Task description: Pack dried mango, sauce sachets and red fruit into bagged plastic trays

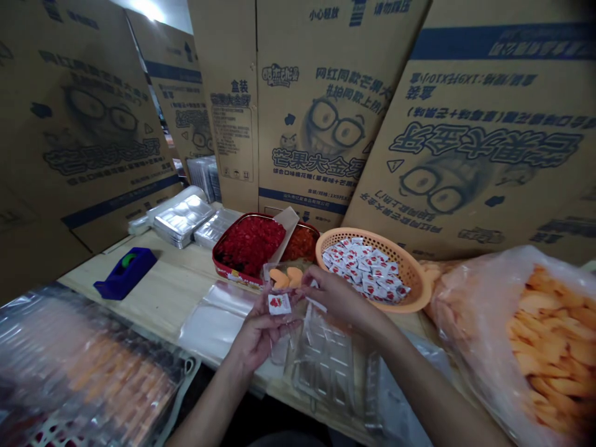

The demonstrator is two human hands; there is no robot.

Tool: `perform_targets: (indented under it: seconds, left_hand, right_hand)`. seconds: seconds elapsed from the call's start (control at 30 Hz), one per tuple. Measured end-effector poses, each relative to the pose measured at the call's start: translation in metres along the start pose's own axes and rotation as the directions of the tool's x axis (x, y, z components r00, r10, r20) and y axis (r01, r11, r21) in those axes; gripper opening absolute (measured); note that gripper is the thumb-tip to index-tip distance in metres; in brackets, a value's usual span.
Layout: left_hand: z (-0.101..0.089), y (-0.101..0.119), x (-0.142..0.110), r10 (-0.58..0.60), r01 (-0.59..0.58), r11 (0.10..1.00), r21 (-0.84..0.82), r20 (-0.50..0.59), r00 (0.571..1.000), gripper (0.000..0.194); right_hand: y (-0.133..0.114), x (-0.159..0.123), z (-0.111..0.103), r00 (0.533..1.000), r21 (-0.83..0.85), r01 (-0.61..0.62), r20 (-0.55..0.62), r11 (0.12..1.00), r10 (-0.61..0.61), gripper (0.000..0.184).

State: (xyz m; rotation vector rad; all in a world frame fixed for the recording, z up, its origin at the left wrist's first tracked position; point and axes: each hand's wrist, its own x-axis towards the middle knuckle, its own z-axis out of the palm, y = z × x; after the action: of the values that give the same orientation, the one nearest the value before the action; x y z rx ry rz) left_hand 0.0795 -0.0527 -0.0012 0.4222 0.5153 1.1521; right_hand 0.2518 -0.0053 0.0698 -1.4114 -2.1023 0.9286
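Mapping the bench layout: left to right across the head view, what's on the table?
blue tape dispenser → red tray of red pieces → orange plastic basket of white sachets → clear bag of orange pieces

Dim, warm indoor light, with a bright lamp (144, 7) glaring at the far left beyond the cardboard cartons (302, 112), which sink into shadow toward the dark corners. The plastic bag (465, 323) on the right carries soft glare. Wide-angle distortion bends the edges; the left hand (258, 335) and sachet (279, 304) look slightly soft.
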Motion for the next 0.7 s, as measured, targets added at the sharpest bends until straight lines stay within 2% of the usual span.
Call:
perform_targets:
  seconds: [0.1, 0.2, 0.3, 0.43, 0.57, 0.63, 0.7]
  left_hand:
    - [-0.002, 0.005, -0.005, -0.033, 0.033, 0.999, -0.009, 0.006, 0.999, 0.08]
    - [-0.003, 0.01, -0.01, -0.059, 0.058, 0.998, 0.021, 0.036, 0.998, 0.08]
    - [-0.006, 0.016, -0.015, -0.063, 0.06, 0.997, 0.053, 0.065, 0.996, 0.078]
    - [-0.01, 0.027, -0.019, -0.04, 0.037, 0.998, 0.052, 0.055, 0.998, 0.077]
    - [-0.013, 0.041, -0.022, -0.012, 0.011, 0.999, 0.034, 0.023, 1.0, 0.079]
    - [-0.017, 0.049, -0.025, -0.002, 0.002, 0.999, 0.042, 0.002, 1.0, 0.081]
    - [-0.022, 0.059, -0.03, 0.016, -0.014, 0.998, 0.058, -0.032, 0.999, 0.081]
  right_hand:
    - [-0.004, 0.005, -0.007, 0.983, -0.023, 0.138, 0.125, 0.99, -0.134, 0.017]
    - [-0.007, 0.01, -0.004, 0.931, -0.051, 0.276, 0.262, 0.96, -0.254, 0.022]
    - [-0.007, 0.015, 0.002, 0.897, -0.071, 0.352, 0.31, 0.934, -0.314, 0.027]
    - [-0.01, 0.019, 0.007, 0.847, -0.012, 0.469, 0.288, 0.883, -0.446, 0.023]
    - [-0.02, 0.021, 0.011, 0.789, -0.035, 0.587, 0.25, 0.809, -0.562, 0.026]
    - [-0.021, 0.025, 0.013, 0.808, -0.051, 0.578, 0.175, 0.815, -0.562, 0.023]
    - [-0.017, 0.032, 0.014, 0.882, -0.083, 0.471, 0.011, 0.878, -0.472, 0.017]
